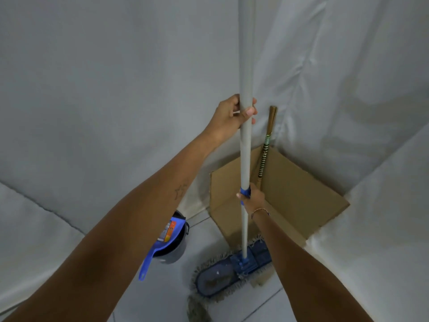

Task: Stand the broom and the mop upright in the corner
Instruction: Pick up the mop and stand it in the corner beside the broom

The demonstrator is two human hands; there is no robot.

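Standing nearly upright, the mop [245,159] had its blue fringed head on the floor tiles [162,289] at the cardboard sheet's [301,196] edge. The left hand [232,113] was wrapped around its grey pole high up, the right hand [254,197] closed lower, at a blue collar. Behind, the broom [264,154] leaned into the sheet-draped corner. A bucket [174,247] holding a blue dustpan [160,242] stood left.

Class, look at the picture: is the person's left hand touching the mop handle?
Touching. The head view shows the left hand wrapped around the grey mop handle, thumb across its front, fingers showing on the far side.
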